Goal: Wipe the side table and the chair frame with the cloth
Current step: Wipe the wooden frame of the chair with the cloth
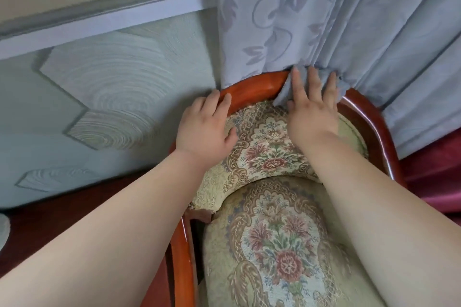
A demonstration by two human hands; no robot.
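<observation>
An armchair with a glossy reddish wooden frame and floral tapestry upholstery fills the middle of the view. My right hand presses a grey-blue cloth flat against the top rail of the backrest, fingers spread over it. My left hand rests on the same rail further left, fingers curled over the wood and holding the frame. The side table is not in view.
A pale blue patterned curtain hangs right behind the chair and touches its top rail. A textured grey wall stands to the left under a window ledge. Dark red floor lies at left, red fabric at right.
</observation>
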